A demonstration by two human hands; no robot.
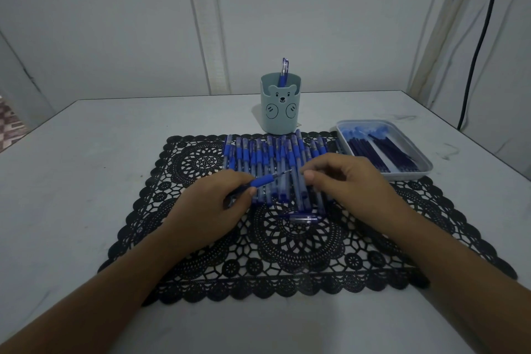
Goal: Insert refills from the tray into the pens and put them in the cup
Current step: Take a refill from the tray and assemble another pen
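The left grip (227,195) clasps a pen (265,180) by its barrel, tip aimed at the right grip (344,181). The right grip's fingers curl just beside the tip; whether they pinch anything I cannot tell. Below both lie the row of pens (275,164) and a loose cap (304,219), on a black lace mat (287,253) mid-desk (86,152). The refills (382,152) sit in the tray (425,165) near the right edge, and the bear cup (280,112) stands toward the far edge. This pen seems to be mid-assembly; the next move likely calls for closing it, capping it and carrying it to the cup.
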